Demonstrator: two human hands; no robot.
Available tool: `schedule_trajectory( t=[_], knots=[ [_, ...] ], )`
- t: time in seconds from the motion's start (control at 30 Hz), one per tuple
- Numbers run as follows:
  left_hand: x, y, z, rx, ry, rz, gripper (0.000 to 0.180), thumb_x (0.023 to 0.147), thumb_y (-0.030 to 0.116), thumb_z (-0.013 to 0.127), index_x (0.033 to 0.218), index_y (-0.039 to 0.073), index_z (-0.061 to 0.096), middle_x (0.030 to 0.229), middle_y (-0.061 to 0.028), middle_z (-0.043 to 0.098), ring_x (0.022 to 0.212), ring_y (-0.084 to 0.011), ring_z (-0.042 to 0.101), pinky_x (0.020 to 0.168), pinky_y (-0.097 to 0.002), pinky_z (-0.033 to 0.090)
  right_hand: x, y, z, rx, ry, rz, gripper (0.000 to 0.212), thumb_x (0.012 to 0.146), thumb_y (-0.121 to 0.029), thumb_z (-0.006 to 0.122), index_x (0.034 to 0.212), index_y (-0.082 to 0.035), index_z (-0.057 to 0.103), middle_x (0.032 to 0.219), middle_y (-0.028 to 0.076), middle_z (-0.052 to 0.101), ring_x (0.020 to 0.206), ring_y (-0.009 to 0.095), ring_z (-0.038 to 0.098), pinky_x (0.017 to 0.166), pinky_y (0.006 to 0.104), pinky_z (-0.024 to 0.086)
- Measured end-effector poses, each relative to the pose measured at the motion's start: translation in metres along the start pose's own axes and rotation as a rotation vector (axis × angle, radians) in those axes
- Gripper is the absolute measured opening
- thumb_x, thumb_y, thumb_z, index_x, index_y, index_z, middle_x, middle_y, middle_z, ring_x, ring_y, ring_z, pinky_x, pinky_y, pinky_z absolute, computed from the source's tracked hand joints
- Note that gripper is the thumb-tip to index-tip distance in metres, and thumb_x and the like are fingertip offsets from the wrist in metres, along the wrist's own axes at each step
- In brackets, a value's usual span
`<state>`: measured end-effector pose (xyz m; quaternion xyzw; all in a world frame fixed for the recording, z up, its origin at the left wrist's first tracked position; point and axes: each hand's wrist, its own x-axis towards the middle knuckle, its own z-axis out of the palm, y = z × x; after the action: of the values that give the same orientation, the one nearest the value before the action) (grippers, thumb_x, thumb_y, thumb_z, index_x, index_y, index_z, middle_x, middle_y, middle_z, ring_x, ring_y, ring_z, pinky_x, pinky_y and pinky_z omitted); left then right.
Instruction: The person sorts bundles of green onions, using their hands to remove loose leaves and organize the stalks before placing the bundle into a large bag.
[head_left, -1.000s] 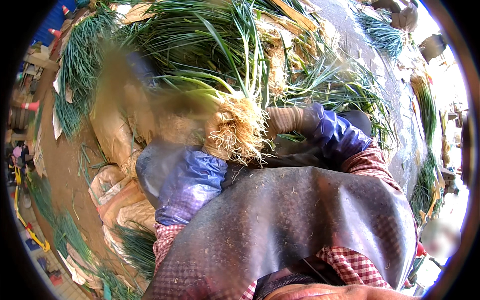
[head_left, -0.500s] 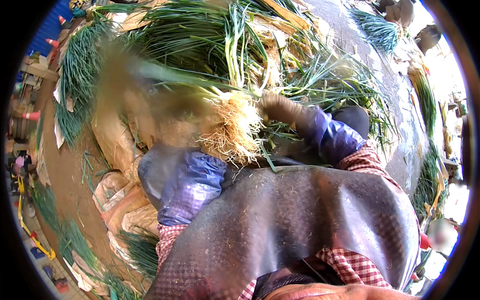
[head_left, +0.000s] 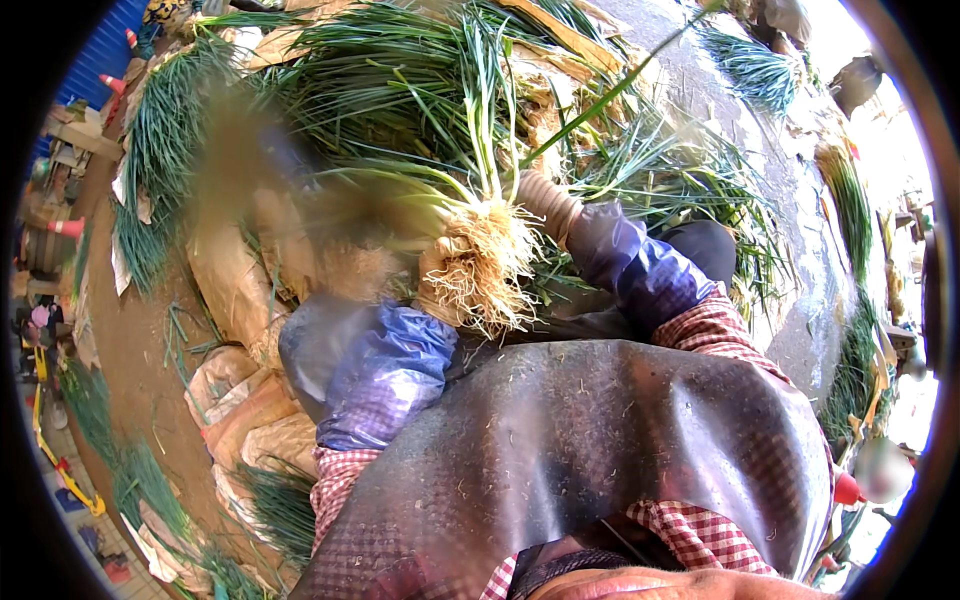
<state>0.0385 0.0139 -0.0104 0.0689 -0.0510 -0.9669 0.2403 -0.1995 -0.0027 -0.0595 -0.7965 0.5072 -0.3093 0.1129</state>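
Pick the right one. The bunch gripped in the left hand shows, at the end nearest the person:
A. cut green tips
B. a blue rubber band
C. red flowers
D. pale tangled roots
D: the bunch of green onions in the left hand ends in a pale, stringy root clump, with the green stalks running away from the person while the right hand reaches in beside it.

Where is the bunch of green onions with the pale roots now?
In the head view, the bunch of green onions is at centre, held by the left hand, with the right hand beside it.
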Motion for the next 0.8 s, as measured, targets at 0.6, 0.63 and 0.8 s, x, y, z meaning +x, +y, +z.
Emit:
schedule_trajectory(
  t=[0.6,0.63,0.8],
  knots=[
    [-0.008,-0.005,-0.01,0.072,0.035,0.075,0.06,0.076,0.029,0.068,0.125,0.0,0.047,0.116,-0.0168,0.058,0.106,-0.0292,0.058,0.1,-0.0456,0.045,-0.029,-0.058,0.007,0.288,-0.553,0.369,0.039,0.085,-0.024,0.062,0.117,-0.004,0.051,0.092,0.009,0.065,0.06,0.015,0.061,0.053,0.0256,0.05],
    [-0.009,-0.003,-0.008,0.066,0.024,0.068,0.061,0.077,0.029,0.068,0.125,0.0,0.047,0.117,-0.017,0.057,0.106,-0.0293,0.058,0.1,-0.0455,0.045,-0.037,-0.07,0.015,0.209,-0.647,0.376,0.042,0.085,-0.024,0.062,0.119,-0.004,0.05,0.093,0.009,0.065,0.06,0.015,0.061,0.052,0.0252,0.05],
    [-0.004,0.007,-0.013,0.025,-0.025,0.038,0.065,0.079,0.034,0.067,0.128,-0.001,0.044,0.119,-0.0178,0.055,0.108,-0.0296,0.056,0.099,-0.0449,0.045,-0.044,-0.068,-0.031,0.474,-0.548,0.655,0.054,0.084,-0.029,0.065,0.129,-0.004,0.046,0.098,0.009,0.065,0.057,0.013,0.061,0.049,0.0233,0.05]
  ],
)
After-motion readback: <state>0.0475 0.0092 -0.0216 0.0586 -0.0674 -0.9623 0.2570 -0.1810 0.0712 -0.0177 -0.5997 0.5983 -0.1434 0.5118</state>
